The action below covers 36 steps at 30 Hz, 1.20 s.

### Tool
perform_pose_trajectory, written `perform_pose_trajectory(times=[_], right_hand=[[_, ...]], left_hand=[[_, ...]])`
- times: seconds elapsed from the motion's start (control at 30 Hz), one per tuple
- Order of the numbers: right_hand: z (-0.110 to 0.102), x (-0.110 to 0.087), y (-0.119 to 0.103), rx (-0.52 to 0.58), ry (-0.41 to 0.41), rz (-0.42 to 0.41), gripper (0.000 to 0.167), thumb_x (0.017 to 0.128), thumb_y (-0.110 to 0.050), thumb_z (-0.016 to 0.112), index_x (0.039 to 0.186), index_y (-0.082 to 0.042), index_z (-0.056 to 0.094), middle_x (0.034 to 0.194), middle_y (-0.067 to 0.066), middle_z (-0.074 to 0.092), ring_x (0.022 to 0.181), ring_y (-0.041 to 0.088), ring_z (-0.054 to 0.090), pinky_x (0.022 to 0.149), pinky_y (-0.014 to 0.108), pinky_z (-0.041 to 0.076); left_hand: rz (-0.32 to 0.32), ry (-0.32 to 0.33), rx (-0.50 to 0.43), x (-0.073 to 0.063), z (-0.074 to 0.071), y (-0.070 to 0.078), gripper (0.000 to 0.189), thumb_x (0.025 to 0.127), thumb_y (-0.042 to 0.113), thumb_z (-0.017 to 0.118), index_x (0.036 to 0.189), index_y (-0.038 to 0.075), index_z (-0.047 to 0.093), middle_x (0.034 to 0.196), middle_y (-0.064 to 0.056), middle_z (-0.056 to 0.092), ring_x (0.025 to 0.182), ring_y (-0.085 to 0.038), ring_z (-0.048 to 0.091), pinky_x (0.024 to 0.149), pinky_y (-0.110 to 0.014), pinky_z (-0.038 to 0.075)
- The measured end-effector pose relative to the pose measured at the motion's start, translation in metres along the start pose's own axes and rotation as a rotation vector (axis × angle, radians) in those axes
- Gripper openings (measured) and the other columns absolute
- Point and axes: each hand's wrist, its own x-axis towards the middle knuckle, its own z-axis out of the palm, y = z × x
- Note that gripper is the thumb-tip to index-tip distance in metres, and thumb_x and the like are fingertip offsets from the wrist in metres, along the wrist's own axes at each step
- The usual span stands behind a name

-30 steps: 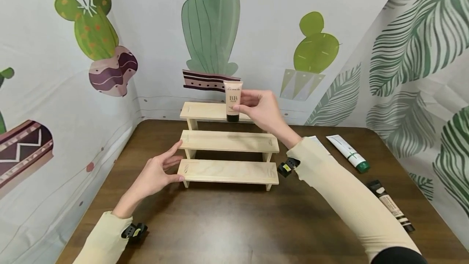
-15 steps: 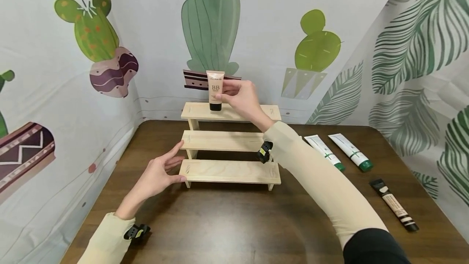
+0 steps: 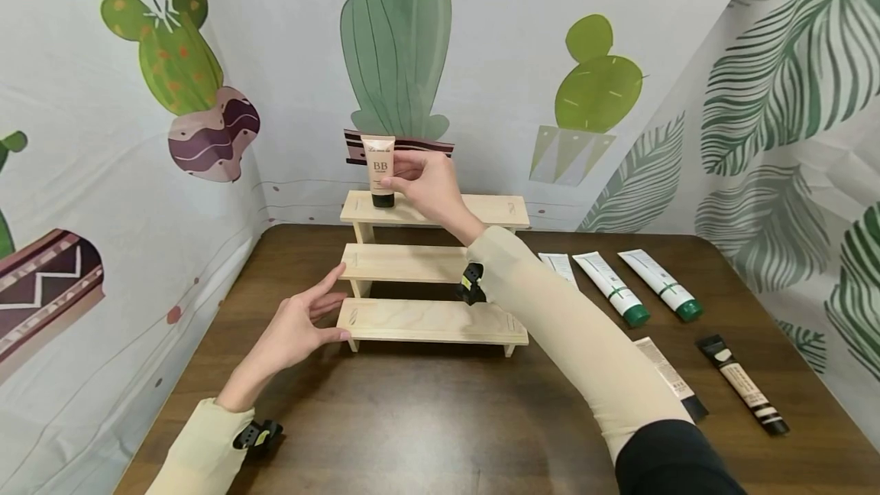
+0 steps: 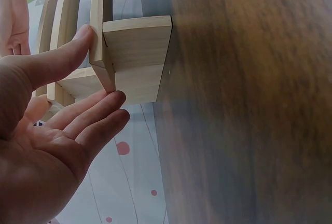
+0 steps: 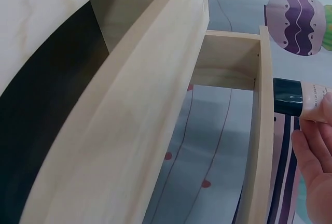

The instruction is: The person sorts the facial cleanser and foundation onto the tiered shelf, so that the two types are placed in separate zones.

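A three-tier pale wooden stand point(image 3: 433, 319) sits on the dark wooden table point(image 3: 426, 418). At its top tier, near the left end, a small beige BB cream tube point(image 3: 379, 166) is upright with its black cap down. My right hand point(image 3: 431, 183) pinches this tube from the right side, thumb in front. In the right wrist view the cap point(image 5: 288, 97) is right at the top board. My left hand point(image 3: 296, 327) touches the stand's left end with fingers fairly straight. Its thumb point(image 4: 67, 58) lies at the bottom tier's front edge.
Right of the stand lie two white tubes with green caps point(image 3: 612, 289) point(image 3: 661, 285), and a third white tube point(image 3: 558, 267) partly behind the right sleeve. Nearer are a beige tube with a black cap point(image 3: 670, 376) and a dark-and-beige tube point(image 3: 742, 384). A cactus-print cloth point(image 3: 495, 37) hangs behind.
My right hand has carried the BB cream tube leftward along the top tier to its left end. The sleeve has uncovered more tubes on the right. My left hand has stayed at the stand.
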Motion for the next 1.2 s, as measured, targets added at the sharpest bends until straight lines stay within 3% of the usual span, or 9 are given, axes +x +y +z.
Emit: perform_pose_trajectory(times=[1.2], right_hand=[[0.0066,-0.0012,0.0041,-0.036,-0.014,-0.056,0.037,0.088,-0.008,0.088,0.123,-0.002,0.078,0.102,0.008,0.079,0.086,0.013,0.074,0.077,0.025,0.061]], left_hand=[[-0.001,0.0,-0.01,-0.0009,-0.0007,-0.0016,0.111,0.076,0.0,0.094,0.167,0.026,0.036,0.134,-0.024,0.067,0.124,-0.034,0.067,0.101,-0.049,0.056]])
